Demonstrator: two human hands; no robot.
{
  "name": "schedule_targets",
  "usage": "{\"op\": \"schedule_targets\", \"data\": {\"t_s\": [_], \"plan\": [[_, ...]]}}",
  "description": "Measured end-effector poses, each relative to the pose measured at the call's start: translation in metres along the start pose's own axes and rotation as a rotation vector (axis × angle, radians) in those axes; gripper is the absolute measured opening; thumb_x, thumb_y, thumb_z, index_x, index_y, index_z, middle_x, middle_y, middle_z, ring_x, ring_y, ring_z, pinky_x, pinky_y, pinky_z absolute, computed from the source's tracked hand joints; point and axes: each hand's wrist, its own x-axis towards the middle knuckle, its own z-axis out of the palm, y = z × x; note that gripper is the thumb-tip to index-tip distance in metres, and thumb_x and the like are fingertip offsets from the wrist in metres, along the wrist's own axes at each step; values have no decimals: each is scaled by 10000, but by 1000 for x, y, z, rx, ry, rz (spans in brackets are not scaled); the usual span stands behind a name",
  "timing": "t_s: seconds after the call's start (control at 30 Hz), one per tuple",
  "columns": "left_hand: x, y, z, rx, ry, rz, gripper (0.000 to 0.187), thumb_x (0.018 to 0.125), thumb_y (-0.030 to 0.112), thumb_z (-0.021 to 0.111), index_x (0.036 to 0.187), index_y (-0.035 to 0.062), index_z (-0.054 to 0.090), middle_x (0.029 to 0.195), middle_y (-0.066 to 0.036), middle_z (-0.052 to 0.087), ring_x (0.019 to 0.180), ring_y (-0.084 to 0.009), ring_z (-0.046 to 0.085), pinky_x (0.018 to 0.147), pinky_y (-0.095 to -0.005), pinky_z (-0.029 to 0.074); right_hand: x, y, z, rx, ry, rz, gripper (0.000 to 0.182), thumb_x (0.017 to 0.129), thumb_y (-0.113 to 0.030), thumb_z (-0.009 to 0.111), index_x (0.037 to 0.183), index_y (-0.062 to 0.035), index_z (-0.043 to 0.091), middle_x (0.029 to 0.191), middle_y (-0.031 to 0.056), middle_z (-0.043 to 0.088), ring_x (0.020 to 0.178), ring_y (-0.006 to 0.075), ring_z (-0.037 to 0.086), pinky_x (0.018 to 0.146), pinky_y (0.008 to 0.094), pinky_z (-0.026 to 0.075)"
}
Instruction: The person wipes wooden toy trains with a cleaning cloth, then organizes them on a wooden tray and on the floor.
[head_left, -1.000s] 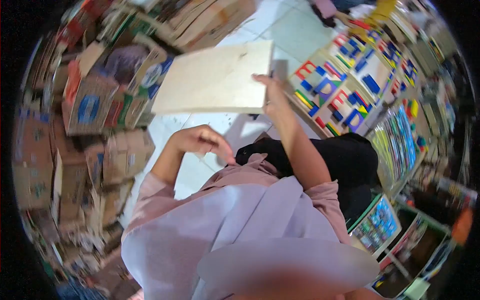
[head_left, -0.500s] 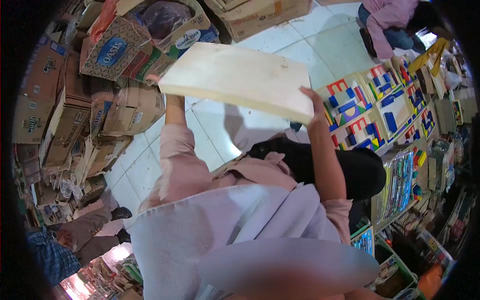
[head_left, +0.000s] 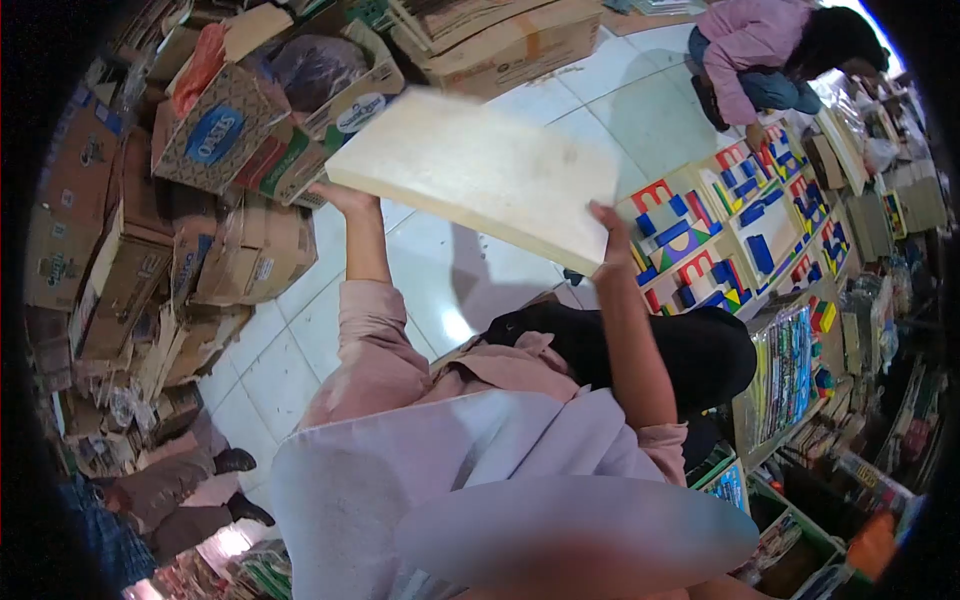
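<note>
A large pale wooden panel (head_left: pixel 480 170) with a raised edge is held in the air above the tiled floor, tilted down to the right. At its left end, my left hand (head_left: pixel 345 196) supports the near corner, with the palm partly visible. My right hand (head_left: pixel 612 240) grips the right end, thumb on the upper face and the other fingers hidden beneath or behind it. Right of the panel lie wooden trays (head_left: pixel 745 225) filled with red, blue, green and yellow blocks.
Cardboard boxes (head_left: pixel 225 130) are stacked at the left and top. A person in pink (head_left: pixel 750 50) crouches at the upper right, a hand near the block trays. Another person's legs (head_left: pixel 190 490) show at lower left. Wrapped books (head_left: pixel 785 370) stand at the right.
The panel has shifted slightly left in view, and my left hand shows more below its corner. The crouching person's head has come further into view, with an arm reaching toward the trays.
</note>
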Motion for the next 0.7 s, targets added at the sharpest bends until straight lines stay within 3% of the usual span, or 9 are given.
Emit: {"op": "schedule_targets", "data": {"t_s": [0.03, 0.1, 0.17, 0.23, 0.27, 0.33, 0.4, 0.5, 0.7], "plan": [[-3, -7, 6, 64, 49, 19, 951, 759, 758, 99, 1339, 25, 276, 1373, -153, 317, 1247, -340, 312, 1038, -462, 238, -10, 6, 1, 38, 121, 20, 473, 705, -180, 595, 1127, 4, 485, 1023, 150, 570, 921, 302, 570, 810, 415, 476], [-12, -22, 17, 113, 78, 42, 957, 753, 768, 136, 1331, 20, 290, 1365, -163, 325, 1243, -344, 316, 1038, -455, 240, -4, 17, -13, 170, -55, -101, 460, 704, -161, 582, 1123, -2, 479, 1034, 139, 562, 929, 299, 567, 817, 419, 476], [-32, -37, 17, -108, -100, -276, 926, 760, 752, 229, 1359, 46, 216, 1384, -173, 277, 1255, -348, 294, 1037, -477, 236, -4, 11, -9, 235, -43, -206, 455, 704, -160, 581, 1118, -6, 474, 1022, 132, 560, 922, 292, 568, 815, 414, 479], [-93, -67, 42, 129, -64, -570, 927, 749, 741, 318, 1389, 107, 98, 1406, -164, 218, 1265, -343, 279, 1012, -552, 227, 3, -5, -9, 250, 6, -379, 440, 725, -123, 579, 1134, -23, 449, 1016, 136, 553, 903, 278, 579, 804, 410, 487], [-118, -92, 27, 184, -253, -698, 679, 861, 579, 341, 1393, 261, 64, 1384, -121, 276, 1199, -313, 374, 933, -645, 264, 2, -13, -2, 256, 9, -391, 440, 725, -123, 579, 1134, -23, 449, 1016, 136, 553, 903, 278, 579, 804, 410, 487], [-183, -120, 57, 507, -271, -787, 725, 877, 461, 450, 1385, 252, -24, 1376, -163, 269, 1218, -328, 340, 890, -616, 341, -2, -30, 18, 146, 86, -564, 586, 674, -53, 620, 1203, -52, 369, 951, 91, 533, 885, 226, 562, 771, 377, 489], [-197, -138, 72, 462, -286, -780, 716, 863, 292, 551, 1375, 193, 61, 1282, -138, 397, 1172, -296, 406, 876, -536, 408, -2, -30, 25, 64, 87, -610, 608, 694, -69, 661, 1216, -57, 349, 1003, 93, 522, 909, 191, 536, 757, 348, 476], [-178, -161, 83, 351, -127, -657, 610, 805, -10, 548, 1304, 74, 207, 1166, -138, 463, 1029, -220, 534, 744, -236, 491, 3, -30, 39, -383, 194, -824, 586, 729, -254, 719, 1151, -7, 395, 995, 113, 545, 867, 167, 537, 748, 273, 444], [-100, -173, 88, 408, -308, -547, 616, 758, -60, 555, 1290, 49, 263, 1136, -153, 499, 1043, -243, 526, 855, -333, 477, 2, -35, 5, -1025, 292, -756, 365, 745, -229, 704, 942, 17, 519, 784, 114, 604, 705, 150, 566, 655, 276, 456]]}}
